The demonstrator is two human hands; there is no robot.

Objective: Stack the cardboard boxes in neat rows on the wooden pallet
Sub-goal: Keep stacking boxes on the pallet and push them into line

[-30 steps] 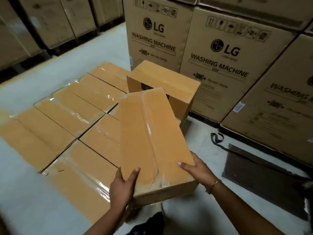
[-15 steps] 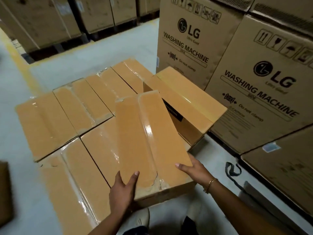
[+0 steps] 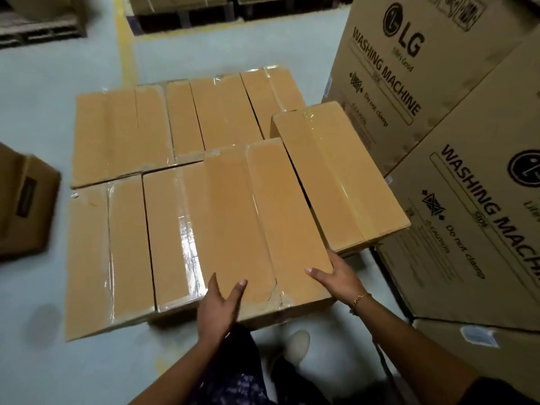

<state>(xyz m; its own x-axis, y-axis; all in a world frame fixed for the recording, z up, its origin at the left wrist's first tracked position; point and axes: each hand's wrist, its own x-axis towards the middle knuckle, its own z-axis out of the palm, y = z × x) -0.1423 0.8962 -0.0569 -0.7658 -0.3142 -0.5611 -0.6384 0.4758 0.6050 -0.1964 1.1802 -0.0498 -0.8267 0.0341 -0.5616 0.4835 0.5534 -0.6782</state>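
Since a second ago the box [image 3: 263,223] has come down a lot. It's now lying over the bottom layer [image 3: 122,135], with its long side right up against the one upper box [image 3: 336,176] on its right. That upper box sits between it and the big LG cartons [image 3: 409,68], which wall off the whole right side. A loose brown box [image 3: 26,200] sits at the left, well apart.

The floor [image 3: 58,71] is pale concrete with a yellow line [image 3: 127,54], and there are loaded pallets [image 3: 187,19] at the far end.

The left hand [image 3: 217,308] grips the near end, thumb on top. The right hand [image 3: 336,280] clamps the near right corner. The box stretches away from both hands. I can't tell if it's fully resting.
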